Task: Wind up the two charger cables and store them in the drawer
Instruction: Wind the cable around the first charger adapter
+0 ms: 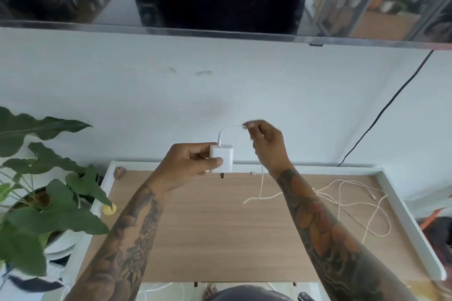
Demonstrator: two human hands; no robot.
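Note:
My left hand grips a white square charger brick above the back edge of the wooden table top. A thin white cable rises from the brick and arcs to my right hand, which pinches it between fingertips. From that hand the cable hangs down to the table and trails off right. A loose tangle of pale cable lies spread over the table's right half. No drawer shows in this view.
The table has a raised white rim and stands against a pale wall. A leafy potted plant sits close at the left. A black cord runs down the wall at the right. A mirror or glass shelf hangs above.

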